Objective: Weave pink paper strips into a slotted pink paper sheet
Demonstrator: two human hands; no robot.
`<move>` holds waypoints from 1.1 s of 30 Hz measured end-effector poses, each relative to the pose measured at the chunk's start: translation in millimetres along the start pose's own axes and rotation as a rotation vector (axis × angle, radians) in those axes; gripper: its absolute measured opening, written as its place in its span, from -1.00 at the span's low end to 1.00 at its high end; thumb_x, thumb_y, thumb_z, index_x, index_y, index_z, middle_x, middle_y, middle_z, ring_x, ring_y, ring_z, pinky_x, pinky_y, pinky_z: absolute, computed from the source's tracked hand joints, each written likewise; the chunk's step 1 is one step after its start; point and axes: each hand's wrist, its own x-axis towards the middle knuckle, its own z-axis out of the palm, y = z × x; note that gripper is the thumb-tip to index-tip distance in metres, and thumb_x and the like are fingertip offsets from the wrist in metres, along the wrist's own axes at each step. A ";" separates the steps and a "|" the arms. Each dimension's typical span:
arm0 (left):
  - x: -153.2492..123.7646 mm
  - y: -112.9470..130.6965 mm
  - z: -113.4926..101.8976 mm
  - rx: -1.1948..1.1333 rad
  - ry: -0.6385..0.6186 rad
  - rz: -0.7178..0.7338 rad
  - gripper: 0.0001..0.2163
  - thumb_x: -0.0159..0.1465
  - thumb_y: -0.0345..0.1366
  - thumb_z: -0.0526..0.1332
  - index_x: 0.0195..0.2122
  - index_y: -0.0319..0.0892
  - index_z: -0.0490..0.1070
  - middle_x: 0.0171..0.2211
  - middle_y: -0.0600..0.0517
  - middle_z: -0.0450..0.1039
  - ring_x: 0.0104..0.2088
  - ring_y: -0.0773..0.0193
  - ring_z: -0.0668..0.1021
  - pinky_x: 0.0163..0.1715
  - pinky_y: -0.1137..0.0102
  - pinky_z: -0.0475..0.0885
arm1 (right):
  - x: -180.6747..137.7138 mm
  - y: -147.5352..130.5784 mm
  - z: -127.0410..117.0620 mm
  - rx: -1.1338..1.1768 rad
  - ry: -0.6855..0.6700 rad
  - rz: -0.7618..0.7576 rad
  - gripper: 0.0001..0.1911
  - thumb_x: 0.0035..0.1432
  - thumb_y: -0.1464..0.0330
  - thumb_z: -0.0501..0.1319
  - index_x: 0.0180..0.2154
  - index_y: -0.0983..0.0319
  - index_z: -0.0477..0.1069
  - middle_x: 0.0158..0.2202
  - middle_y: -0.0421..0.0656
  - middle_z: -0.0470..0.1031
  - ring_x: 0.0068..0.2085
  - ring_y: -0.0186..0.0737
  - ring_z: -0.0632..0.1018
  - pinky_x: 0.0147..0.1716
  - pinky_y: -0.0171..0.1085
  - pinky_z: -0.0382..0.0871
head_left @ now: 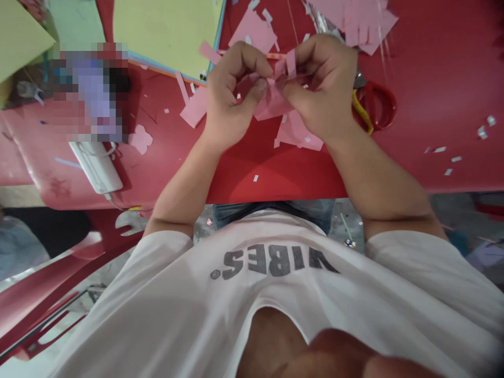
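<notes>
Through the head camera I see the fingers (pixel 252 86) of both hands pinched tight on a crumpled piece of pink paper (pixel 271 100), which they hold together at the middle of the red plastic counter (pixel 437 79). The left hand (pixel 230 92) and right hand (pixel 321 86) almost meet, with their thumbs pressed onto the paper and a narrow pink strip rising between them. Just below my view of the hands lie more cut pink paper scraps (pixel 297 134). Just beside the right hand sit scissors (pixel 372 107) with red and yellow handles. Farther right, tiny white paper bits (pixel 452 158) dot the counter. At the far edge are cut pink sheets (pixel 354 18) and a stack of coloured card (pixel 169 31), its top sheet pale yellow-green. To the left I find a pink flower-shaped cutout (pixel 140 139), a white plastic block with a cord (pixel 96 168), and a pixelated object I cannot make out (pixel 90 92). Nearest me is the person's white T-shirt (pixel 275 262), printed "VIBES".
</notes>
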 end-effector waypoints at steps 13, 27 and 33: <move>0.5 3.2 5.7 -0.053 0.085 -0.105 -0.74 0.21 0.05 0.39 -0.18 0.09 0.47 -0.30 0.04 0.44 -0.30 0.21 0.50 -0.32 0.26 0.39 | -2.1 2.3 -1.6 -0.076 -0.051 -0.059 -0.70 0.13 0.08 0.32 -0.45 0.13 0.37 -0.47 -0.22 0.35 -0.44 -0.27 0.30 -0.43 -0.20 0.19; -1.6 5.8 13.8 -0.113 -0.014 -0.159 -0.75 0.33 0.06 0.26 -0.14 0.05 0.38 -0.37 0.02 0.37 -0.28 0.22 0.49 -0.32 0.31 0.41 | -3.1 5.1 -0.3 0.025 -0.126 -0.009 -0.69 0.17 0.09 0.29 -0.45 0.14 0.33 -0.51 -0.26 0.30 -0.49 -0.31 0.28 -0.48 -0.22 0.18; -0.7 -23.3 16.3 -0.120 0.136 0.101 -0.60 0.22 0.14 0.31 -0.13 -0.05 0.39 -0.35 0.02 0.31 -0.44 0.32 0.40 -0.54 0.38 0.27 | -4.1 4.0 -3.4 -0.027 -0.127 0.006 -0.88 0.07 0.21 0.30 -0.43 0.05 0.42 -0.48 -0.27 0.38 -0.47 -0.22 0.36 -0.48 -0.18 0.26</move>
